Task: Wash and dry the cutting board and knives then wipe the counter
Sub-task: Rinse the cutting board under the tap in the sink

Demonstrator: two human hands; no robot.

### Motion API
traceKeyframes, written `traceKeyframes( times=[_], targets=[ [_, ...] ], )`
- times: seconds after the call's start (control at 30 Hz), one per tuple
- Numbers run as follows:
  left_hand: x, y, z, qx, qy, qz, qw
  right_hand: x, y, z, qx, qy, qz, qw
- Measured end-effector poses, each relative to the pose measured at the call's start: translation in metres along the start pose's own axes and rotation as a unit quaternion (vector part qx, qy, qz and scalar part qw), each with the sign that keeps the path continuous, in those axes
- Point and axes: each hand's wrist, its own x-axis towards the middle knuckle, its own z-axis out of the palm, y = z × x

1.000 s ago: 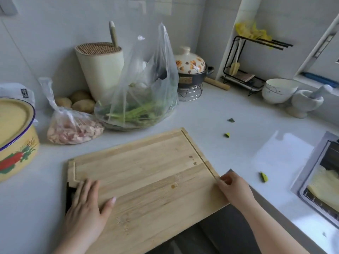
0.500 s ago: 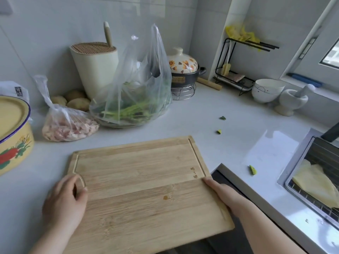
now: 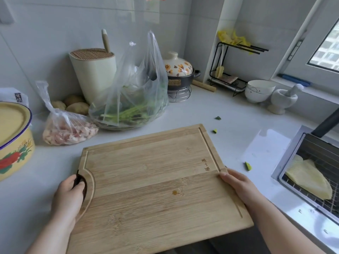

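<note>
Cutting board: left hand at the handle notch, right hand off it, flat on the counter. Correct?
No. The head view shows the right hand holding the cutting board by its right edge, not on the counter. The left hand is at the handle notch, as stated.

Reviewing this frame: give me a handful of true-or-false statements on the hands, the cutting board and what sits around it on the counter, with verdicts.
1. The left hand and the right hand both grip the cutting board, one at each side. True.
2. Chopped vegetables lie on the board's top face. False: it is bare but for a small stain; green scraps lie on the counter to its right.
3. A yellow cloth lies on the wire rack right of the board. True.
4. The knife block holds nothing. False: one pale handle sticks out of it.
5. The pestle lies flat on the counter. False: it stands in the mortar.
</note>
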Motion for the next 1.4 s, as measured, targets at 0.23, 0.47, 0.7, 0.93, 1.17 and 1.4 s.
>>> traceKeyframes(
  times=[0.23,0.47,0.7,0.93,1.17,1.4],
  targets=[
    [-0.039,0.061,0.046,-0.193,-0.125,-0.011,0.973,-0.041,-0.023,-0.068,0.050,0.073,-0.036,0.995],
    [-0.097,0.105,0.131,-0.204,-0.254,0.013,0.945,-0.084,-0.029,-0.164,0.108,0.148,0.006,0.983],
    [-0.199,0.125,0.248,-0.154,-0.376,0.018,0.913,-0.165,-0.005,-0.285,0.158,0.206,-0.042,0.965],
    [-0.350,0.138,0.370,-0.079,-0.471,-0.002,0.878,-0.249,0.012,-0.432,0.159,0.325,-0.068,0.930],
    [-0.462,0.148,0.468,-0.045,-0.523,0.006,0.851,-0.301,0.017,-0.537,0.128,0.375,-0.027,0.918],
    [-0.514,0.152,0.509,-0.015,-0.599,-0.016,0.801,-0.330,-0.002,-0.577,0.094,0.430,0.022,0.897]
  ],
)
